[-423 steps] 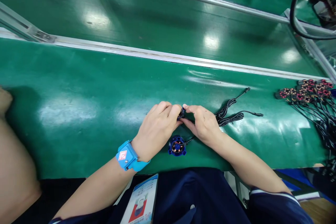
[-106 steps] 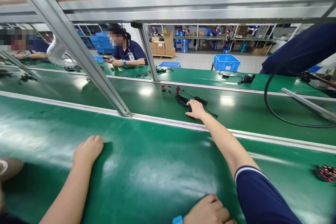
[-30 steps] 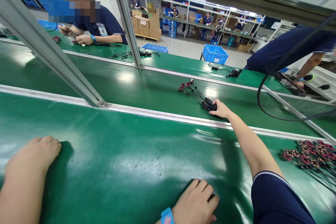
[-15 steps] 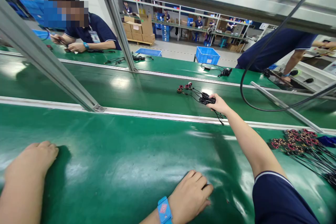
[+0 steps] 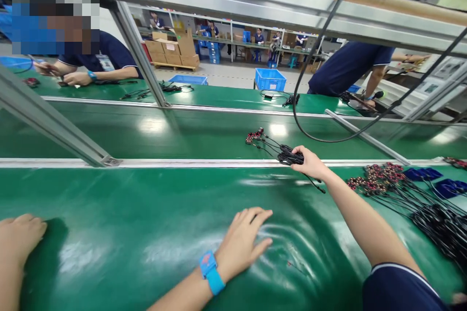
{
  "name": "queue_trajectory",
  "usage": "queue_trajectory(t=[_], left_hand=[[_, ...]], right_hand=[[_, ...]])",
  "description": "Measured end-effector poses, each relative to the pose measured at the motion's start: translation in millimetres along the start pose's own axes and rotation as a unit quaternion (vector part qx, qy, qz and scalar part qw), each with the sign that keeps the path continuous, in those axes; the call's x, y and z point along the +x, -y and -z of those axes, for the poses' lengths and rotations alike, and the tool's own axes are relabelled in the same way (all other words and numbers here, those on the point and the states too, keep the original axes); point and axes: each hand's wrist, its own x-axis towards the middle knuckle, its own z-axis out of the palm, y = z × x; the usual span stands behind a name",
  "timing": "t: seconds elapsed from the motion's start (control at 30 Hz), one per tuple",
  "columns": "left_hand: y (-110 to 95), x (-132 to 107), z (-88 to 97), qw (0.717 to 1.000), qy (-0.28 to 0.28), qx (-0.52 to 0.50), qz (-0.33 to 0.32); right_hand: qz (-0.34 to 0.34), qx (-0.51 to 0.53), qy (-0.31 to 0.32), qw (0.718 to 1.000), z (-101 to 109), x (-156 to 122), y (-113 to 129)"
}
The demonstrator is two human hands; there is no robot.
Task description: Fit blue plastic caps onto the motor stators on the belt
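My right hand [image 5: 309,162] reaches out at centre right, its fingers closed round a coiled bundle of black cables [image 5: 288,154]. Small red-and-copper wound parts [image 5: 254,136] hang at the bundle's far-left end, and loose black ends trail below my wrist. The bundle is over the pale metal rail between the belt and the bench. My left hand [image 5: 243,239], with a blue wrist strap [image 5: 211,272], is palm down over the green bench top [image 5: 138,214]. Its fingers are stretched and the thumb stands apart, with nothing in it.
A pile of similar cables [image 5: 438,221] and dark blue pouches [image 5: 423,174] lie at right. Another person's hand [image 5: 25,235] rests at far left. Metal posts [image 5: 140,53] and a hanging black cable [image 5: 297,107] cross the view. Co-workers sit beyond the belt [image 5: 204,131].
My right hand has drawn the cable bundle nearer, from over the belt to the rail. My left hand has moved forward, its fingers straightening and spreading. The view has swung rightward.
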Motion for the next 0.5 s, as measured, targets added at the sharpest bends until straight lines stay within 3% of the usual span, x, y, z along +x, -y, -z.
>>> queue_trajectory(t=[0.07,0.2,0.33,0.5], left_hand=[[14.6,34.6,11.8,0.998,-0.016,0.063,0.007],[56.4,132.5,32.2,0.989,-0.022,0.146,0.024],[84.3,221.9,35.6,0.981,0.025,0.191,0.012],[98.5,283.4,29.1,0.967,0.122,0.223,-0.005]], right_hand=[[-0.002,0.007,-0.001,1.000,4.8,-19.1,-10.3],[-0.002,0.027,-0.006,1.000,9.8,-50.7,-27.6],[0.012,0.042,-0.007,0.999,11.3,-72.2,-41.5],[-0.019,0.007,0.007,1.000,13.2,-94.8,-55.7]])
